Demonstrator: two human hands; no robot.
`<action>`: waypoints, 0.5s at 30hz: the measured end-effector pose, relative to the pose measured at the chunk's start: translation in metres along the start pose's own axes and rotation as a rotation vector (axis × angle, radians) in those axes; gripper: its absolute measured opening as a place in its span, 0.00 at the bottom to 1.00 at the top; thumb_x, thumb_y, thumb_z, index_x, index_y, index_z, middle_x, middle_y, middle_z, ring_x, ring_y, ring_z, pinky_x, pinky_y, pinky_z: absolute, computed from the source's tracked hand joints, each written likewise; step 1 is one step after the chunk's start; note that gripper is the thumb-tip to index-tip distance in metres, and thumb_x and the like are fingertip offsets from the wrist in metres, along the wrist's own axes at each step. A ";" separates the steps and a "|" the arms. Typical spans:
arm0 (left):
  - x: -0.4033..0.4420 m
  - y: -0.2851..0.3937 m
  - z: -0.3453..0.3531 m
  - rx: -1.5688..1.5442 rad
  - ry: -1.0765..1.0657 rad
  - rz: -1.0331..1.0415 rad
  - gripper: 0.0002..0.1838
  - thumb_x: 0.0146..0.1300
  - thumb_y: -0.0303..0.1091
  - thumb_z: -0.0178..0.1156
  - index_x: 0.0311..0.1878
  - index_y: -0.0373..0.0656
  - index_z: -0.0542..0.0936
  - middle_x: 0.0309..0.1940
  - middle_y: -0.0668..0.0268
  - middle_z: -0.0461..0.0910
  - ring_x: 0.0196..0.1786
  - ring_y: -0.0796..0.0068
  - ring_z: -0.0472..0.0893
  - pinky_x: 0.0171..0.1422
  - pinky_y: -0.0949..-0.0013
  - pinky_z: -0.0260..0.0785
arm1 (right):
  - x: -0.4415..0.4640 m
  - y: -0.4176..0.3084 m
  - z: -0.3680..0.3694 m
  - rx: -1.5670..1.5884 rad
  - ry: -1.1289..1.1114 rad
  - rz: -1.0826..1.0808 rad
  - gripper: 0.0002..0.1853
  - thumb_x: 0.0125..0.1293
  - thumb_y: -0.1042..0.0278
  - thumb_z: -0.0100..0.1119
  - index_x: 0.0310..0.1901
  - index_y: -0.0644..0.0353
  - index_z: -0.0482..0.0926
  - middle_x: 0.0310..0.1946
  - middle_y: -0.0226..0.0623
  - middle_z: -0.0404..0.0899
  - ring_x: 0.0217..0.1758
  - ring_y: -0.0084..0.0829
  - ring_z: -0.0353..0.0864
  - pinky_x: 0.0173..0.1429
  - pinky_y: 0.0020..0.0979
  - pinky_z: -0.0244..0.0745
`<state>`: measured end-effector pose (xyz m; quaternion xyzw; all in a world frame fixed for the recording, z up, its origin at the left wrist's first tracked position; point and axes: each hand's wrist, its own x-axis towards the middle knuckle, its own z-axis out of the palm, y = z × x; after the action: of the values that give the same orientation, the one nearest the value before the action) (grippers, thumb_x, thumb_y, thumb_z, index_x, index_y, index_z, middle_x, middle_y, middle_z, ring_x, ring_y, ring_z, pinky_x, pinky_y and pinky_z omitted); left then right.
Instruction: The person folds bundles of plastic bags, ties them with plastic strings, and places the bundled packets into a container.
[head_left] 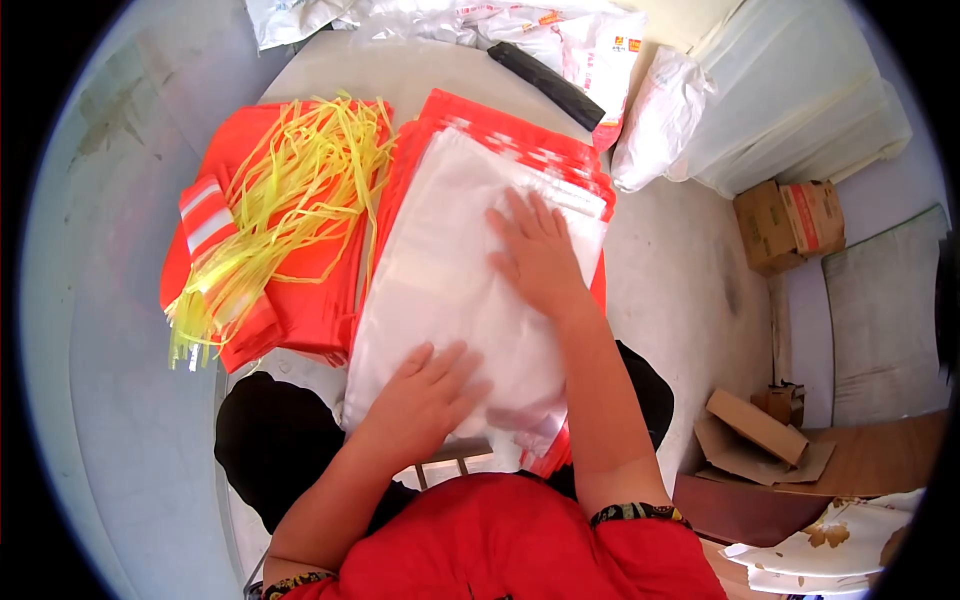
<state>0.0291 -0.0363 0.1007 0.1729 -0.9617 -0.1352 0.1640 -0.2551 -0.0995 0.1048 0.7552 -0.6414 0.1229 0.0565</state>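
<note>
A clear plastic bag (440,240) lies flat on a stack of red-edged bags (450,105), which seems to reach over my lap. My right hand (540,250) rests palm down on the upper right part of the plastic, fingers spread. Lower down, my left hand (425,395) is over the bag's near edge; its fingers are apart and slightly blurred. Neither hand grips anything. Left of the stack is a pile of folded orange-red fabric (310,305) with a silver striped band (207,217). Loose yellow ribbons (300,190) lie tangled on top of it.
A black roll-like bundle (547,85) and white printed sacks (590,50) lie at the far side of the table (400,68). Another white sack (660,118) stands beside them. Cardboard boxes (790,225) are on the right, and an opened carton (755,440) lies nearer.
</note>
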 end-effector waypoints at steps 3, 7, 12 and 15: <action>0.001 0.000 -0.001 -0.004 -0.008 -0.005 0.22 0.68 0.34 0.56 0.65 0.52 0.81 0.73 0.60 0.75 0.77 0.57 0.71 0.80 0.46 0.59 | -0.007 0.003 -0.014 -0.026 0.168 0.050 0.25 0.68 0.64 0.66 0.66 0.54 0.79 0.77 0.43 0.66 0.80 0.52 0.62 0.82 0.52 0.57; -0.001 -0.001 0.002 -0.008 0.003 -0.002 0.22 0.67 0.33 0.56 0.65 0.52 0.81 0.73 0.59 0.75 0.77 0.57 0.71 0.80 0.46 0.59 | -0.047 -0.013 -0.044 0.397 0.004 0.037 0.19 0.64 0.71 0.70 0.57 0.55 0.84 0.65 0.43 0.79 0.70 0.50 0.74 0.73 0.45 0.71; 0.000 0.000 -0.002 -0.027 -0.018 -0.016 0.24 0.66 0.30 0.57 0.65 0.52 0.81 0.74 0.60 0.74 0.78 0.58 0.70 0.80 0.45 0.58 | -0.081 -0.024 -0.044 0.174 -0.146 -0.087 0.26 0.65 0.63 0.70 0.64 0.56 0.81 0.75 0.44 0.70 0.79 0.51 0.65 0.81 0.51 0.58; 0.001 0.002 0.000 -0.031 -0.014 -0.022 0.25 0.65 0.28 0.57 0.65 0.53 0.81 0.74 0.60 0.74 0.78 0.58 0.70 0.80 0.45 0.58 | -0.086 -0.004 -0.033 0.063 -0.030 0.161 0.29 0.67 0.63 0.69 0.68 0.56 0.77 0.79 0.45 0.64 0.84 0.50 0.57 0.85 0.54 0.48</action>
<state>0.0276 -0.0351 0.1016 0.1800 -0.9587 -0.1532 0.1582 -0.2676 -0.0087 0.1150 0.7043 -0.6967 0.1355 0.0131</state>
